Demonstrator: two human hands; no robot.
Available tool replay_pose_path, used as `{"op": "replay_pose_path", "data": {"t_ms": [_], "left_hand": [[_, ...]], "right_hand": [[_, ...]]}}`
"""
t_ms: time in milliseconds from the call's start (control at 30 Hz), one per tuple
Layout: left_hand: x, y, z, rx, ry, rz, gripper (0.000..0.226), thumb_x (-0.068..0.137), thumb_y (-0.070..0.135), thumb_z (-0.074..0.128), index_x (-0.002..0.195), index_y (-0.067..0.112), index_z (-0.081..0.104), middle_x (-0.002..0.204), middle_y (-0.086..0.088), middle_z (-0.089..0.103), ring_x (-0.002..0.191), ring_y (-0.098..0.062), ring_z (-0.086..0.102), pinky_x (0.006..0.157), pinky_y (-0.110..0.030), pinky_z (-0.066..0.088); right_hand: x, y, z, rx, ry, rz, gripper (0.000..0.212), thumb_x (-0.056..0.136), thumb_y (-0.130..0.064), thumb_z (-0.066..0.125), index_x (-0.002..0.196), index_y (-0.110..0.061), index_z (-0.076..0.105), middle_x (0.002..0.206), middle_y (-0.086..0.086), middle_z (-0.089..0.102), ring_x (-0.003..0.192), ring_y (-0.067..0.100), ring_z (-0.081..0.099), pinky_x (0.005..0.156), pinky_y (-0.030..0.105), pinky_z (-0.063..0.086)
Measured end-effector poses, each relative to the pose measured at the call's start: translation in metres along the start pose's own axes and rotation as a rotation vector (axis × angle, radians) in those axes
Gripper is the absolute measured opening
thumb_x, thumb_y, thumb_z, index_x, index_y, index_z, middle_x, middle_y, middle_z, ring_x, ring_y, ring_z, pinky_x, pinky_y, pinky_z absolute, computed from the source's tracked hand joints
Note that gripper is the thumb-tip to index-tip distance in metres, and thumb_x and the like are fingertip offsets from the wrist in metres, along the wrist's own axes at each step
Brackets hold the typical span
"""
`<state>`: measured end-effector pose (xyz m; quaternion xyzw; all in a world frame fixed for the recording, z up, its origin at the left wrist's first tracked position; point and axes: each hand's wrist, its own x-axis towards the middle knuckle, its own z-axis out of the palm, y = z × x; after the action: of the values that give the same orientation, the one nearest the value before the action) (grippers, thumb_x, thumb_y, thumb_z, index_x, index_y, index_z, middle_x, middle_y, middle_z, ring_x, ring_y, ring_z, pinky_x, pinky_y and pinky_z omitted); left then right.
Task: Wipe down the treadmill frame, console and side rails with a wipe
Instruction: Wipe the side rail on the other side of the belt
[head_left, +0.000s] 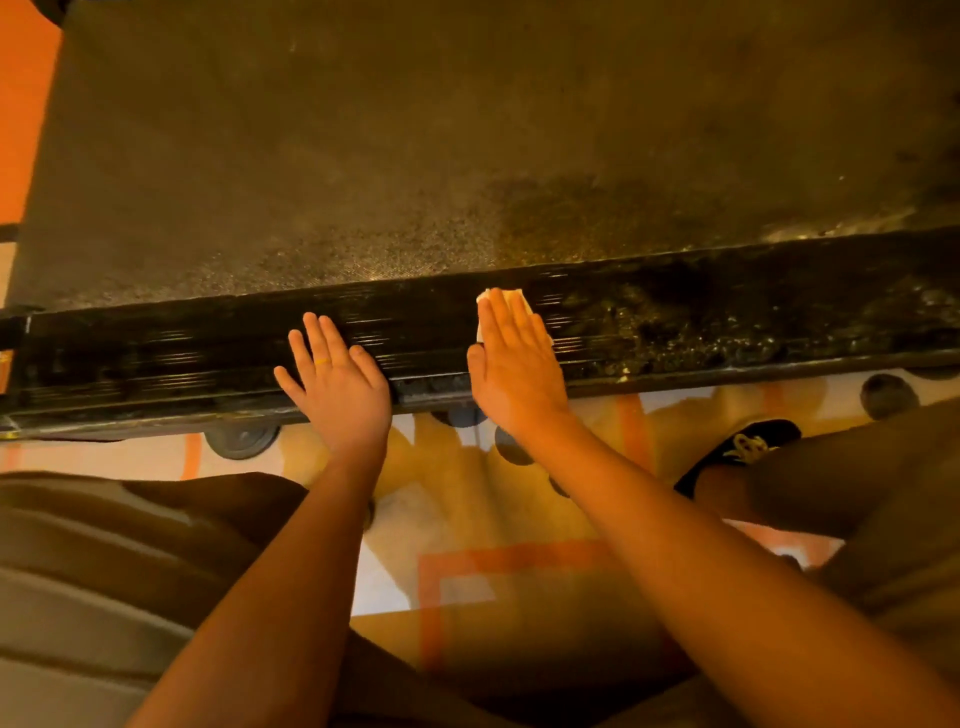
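Directly overhead view. Treadmill belt (363, 156) fills the upper frame: dark, speckled, with a darker patch right of centre. Side rail (675, 322) runs across below it, black and ribbed; its right portion carries specks and glistening residue. Patterned rug (519, 519) lies beneath: yellow, white, orange, dark dots. Left hand (337, 384): flat, fingers straight and spread, resting on the rail, holding nothing. Right hand (514, 364): flat, fingers straight and together, pressing the wipe onto the rail. Black shoe (743, 447) on the rug at right. Small wheel (241, 441) under the rail's near edge, left of the left hand. Wipe (484, 297): white, mostly under the right fingers, edges showing at the fingertips and thumb side. Thin ring (323, 361) on a left finger.
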<state>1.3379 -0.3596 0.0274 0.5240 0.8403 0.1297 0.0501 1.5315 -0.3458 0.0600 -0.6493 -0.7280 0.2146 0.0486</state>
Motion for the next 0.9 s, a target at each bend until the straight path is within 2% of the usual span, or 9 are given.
{"op": "replay_pose_path", "data": {"t_ms": [133, 267, 367, 500, 600, 767, 900], "left_hand": [[-0.013, 0.031, 0.004, -0.017, -0.018, -0.003, 0.06, 0.106, 0.039, 0.017, 0.158, 0.013, 0.026, 0.166, -0.005, 0.021, 0.155, -0.027, 0.011, 0.122, -0.056, 0.006], [-0.037, 0.065, 0.012, 0.002, -0.069, 0.124, 0.058, 0.107, 0.038, 0.017, 0.159, 0.013, 0.025, 0.166, -0.006, 0.02, 0.155, -0.026, 0.011, 0.122, -0.053, 0.007], [-0.044, 0.072, 0.011, 0.01, -0.121, 0.154, 0.058, 0.108, 0.038, 0.017, 0.16, 0.014, 0.02, 0.168, -0.005, 0.015, 0.155, -0.026, 0.007, 0.123, -0.053, 0.005], [-0.043, 0.073, 0.004, 0.022, -0.176, 0.164, 0.063, 0.105, 0.042, 0.011, 0.161, 0.015, 0.015, 0.169, -0.004, 0.009, 0.156, -0.025, 0.002, 0.123, -0.053, 0.003], [-0.041, 0.075, 0.002, 0.048, -0.202, 0.158, 0.059, 0.108, 0.039, 0.013, 0.161, 0.014, 0.013, 0.169, -0.004, 0.006, 0.156, -0.025, -0.001, 0.123, -0.053, 0.002], [-0.043, 0.083, -0.001, 0.073, -0.237, 0.135, 0.058, 0.109, 0.036, 0.021, 0.161, 0.012, 0.011, 0.169, -0.006, 0.004, 0.155, -0.028, -0.002, 0.122, -0.056, 0.003], [-0.042, 0.087, -0.001, 0.078, -0.265, 0.127, 0.059, 0.109, 0.035, 0.02, 0.161, 0.011, 0.01, 0.169, -0.006, 0.003, 0.155, -0.028, -0.002, 0.122, -0.055, 0.004]], "right_hand": [[-0.038, 0.021, -0.002, -0.039, -0.064, -0.062, 0.062, 0.106, -0.037, 0.023, 0.16, -0.017, 0.001, 0.168, 0.002, -0.003, 0.153, 0.019, -0.011, 0.125, 0.037, -0.003], [0.013, 0.043, -0.021, -0.014, -0.076, -0.054, 0.06, 0.107, -0.034, 0.023, 0.16, -0.013, 0.004, 0.168, 0.005, -0.001, 0.154, 0.022, -0.008, 0.125, 0.039, -0.002], [0.043, 0.05, -0.033, -0.009, -0.124, -0.038, 0.059, 0.107, -0.032, 0.023, 0.16, -0.012, 0.004, 0.168, 0.006, -0.002, 0.154, 0.023, -0.008, 0.125, 0.041, -0.002], [0.015, 0.051, -0.022, -0.018, -0.046, -0.063, 0.062, 0.106, -0.033, 0.026, 0.159, -0.011, 0.003, 0.167, 0.006, -0.001, 0.154, 0.024, -0.008, 0.125, 0.041, -0.001], [-0.023, 0.048, -0.008, -0.044, 0.006, -0.1, 0.063, 0.102, -0.038, 0.015, 0.159, -0.012, 0.006, 0.167, 0.005, 0.003, 0.154, 0.024, -0.006, 0.126, 0.041, 0.003], [-0.036, 0.051, -0.005, -0.081, 0.0, -0.115, 0.068, 0.104, -0.021, 0.036, 0.159, -0.015, -0.002, 0.168, 0.002, -0.004, 0.153, 0.022, -0.01, 0.125, 0.038, 0.001], [-0.031, 0.053, -0.017, -0.094, -0.021, -0.149, 0.076, 0.099, -0.014, 0.047, 0.159, -0.015, 0.001, 0.168, 0.003, 0.0, 0.154, 0.021, -0.004, 0.124, 0.035, 0.003]]}}
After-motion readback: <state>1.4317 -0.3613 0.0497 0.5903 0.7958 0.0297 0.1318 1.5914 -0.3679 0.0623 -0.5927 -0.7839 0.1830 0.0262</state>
